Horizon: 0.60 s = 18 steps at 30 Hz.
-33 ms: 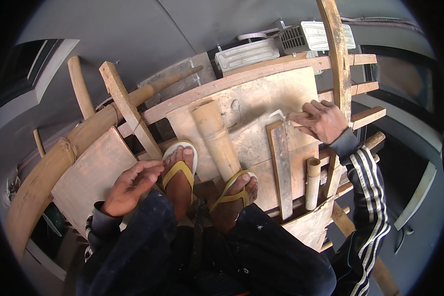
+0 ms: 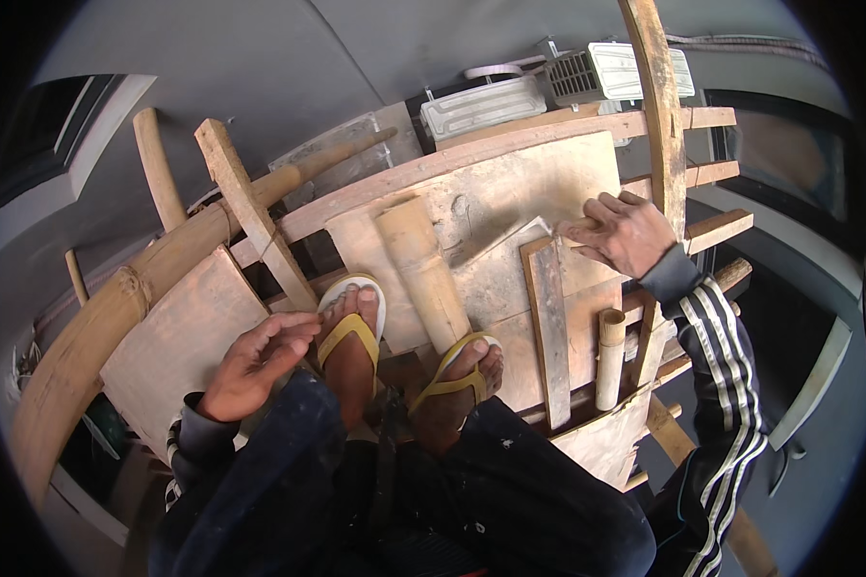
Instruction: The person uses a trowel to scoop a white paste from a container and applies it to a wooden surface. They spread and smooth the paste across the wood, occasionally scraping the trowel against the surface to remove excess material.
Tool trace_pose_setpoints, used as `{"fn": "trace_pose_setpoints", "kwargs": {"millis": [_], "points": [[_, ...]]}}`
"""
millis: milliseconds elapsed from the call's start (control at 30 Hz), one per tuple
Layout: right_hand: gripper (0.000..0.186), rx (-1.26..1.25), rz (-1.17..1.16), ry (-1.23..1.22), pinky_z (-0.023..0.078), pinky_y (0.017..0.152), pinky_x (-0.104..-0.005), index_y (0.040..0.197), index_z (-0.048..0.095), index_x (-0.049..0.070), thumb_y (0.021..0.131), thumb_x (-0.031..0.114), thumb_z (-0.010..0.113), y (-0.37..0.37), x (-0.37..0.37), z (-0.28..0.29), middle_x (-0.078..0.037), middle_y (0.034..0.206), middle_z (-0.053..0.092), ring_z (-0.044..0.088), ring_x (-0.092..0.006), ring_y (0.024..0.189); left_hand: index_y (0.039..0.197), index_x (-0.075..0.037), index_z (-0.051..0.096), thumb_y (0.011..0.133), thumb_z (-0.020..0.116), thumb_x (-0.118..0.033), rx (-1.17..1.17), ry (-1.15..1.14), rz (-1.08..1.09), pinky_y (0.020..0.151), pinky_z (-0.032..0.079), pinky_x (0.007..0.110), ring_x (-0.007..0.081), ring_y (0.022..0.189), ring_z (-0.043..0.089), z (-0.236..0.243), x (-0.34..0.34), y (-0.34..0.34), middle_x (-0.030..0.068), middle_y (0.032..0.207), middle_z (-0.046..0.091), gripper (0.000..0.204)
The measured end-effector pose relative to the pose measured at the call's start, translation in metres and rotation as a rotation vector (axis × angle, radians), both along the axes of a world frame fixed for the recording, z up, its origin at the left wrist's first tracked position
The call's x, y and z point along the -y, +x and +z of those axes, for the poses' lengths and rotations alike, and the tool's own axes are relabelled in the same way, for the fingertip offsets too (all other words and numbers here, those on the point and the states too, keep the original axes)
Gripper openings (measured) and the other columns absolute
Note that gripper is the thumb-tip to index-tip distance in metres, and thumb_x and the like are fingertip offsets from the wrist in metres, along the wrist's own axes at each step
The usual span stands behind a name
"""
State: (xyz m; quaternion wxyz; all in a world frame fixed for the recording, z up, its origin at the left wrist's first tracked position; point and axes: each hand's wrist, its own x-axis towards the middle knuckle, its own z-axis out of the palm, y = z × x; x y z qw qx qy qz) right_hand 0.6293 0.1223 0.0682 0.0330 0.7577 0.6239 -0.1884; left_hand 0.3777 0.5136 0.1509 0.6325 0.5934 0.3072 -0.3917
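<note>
My right hand (image 2: pixel 621 234) is closed around the handle of a trowel (image 2: pixel 506 239). Its thin blade, seen nearly edge-on, points left over the pale plywood board (image 2: pixel 587 173), close to the top of a short wooden plank (image 2: pixel 546 327). I cannot tell whether the blade touches the board. Empty, my left hand (image 2: pixel 260 361) hangs beside my left foot with its fingers loosely bent and the thumb apart. Between and beyond my sandalled feet lies a thick bamboo piece (image 2: pixel 420 260) on the board.
A long bamboo pole (image 2: pixel 91 337) curves along the left side. Wooden uprights rise at left (image 2: pixel 245 197) and right (image 2: pixel 662 125). A short bamboo stub (image 2: pixel 610 361) stands near the right-hand gap. Pale metal boxes (image 2: pixel 481 106) sit by the grey wall beyond the platform's far edge.
The trowel blade has tilted and shifted slightly, and it looks sharper than in the blurred earlier frame. My right hand has moved very little; my left hand stays still.
</note>
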Motion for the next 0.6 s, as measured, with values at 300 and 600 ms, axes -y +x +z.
{"fn": "trace_pose_setpoints", "kwargs": {"millis": [300,600], "points": [[0.039,0.141,0.071,-0.038,0.052,0.063,-0.0311,0.121,0.062,0.023,0.083,0.023,0.056,0.011,-0.038,0.011,-0.006,0.087,0.058,0.062,-0.0186,0.08,0.131,-0.002,0.048,0.097,0.056,-0.018,-0.046,0.023,0.093,0.098,0.04,0.028,0.0135,0.112,0.052,0.005,-0.01,-0.012,0.0101,0.123,0.058,0.039],[0.037,0.2,0.108,0.161,0.051,0.059,-0.0311,0.117,0.065,0.023,0.08,0.023,0.061,0.042,-0.071,-0.001,-0.008,0.085,0.06,0.062,-0.0196,0.077,0.128,0.001,0.051,0.096,0.057,-0.019,-0.048,0.091,0.095,0.094,0.044,0.029,0.0155,0.107,0.057,0.01,-0.012,-0.023,0.0116,0.117,0.062,0.038]]}}
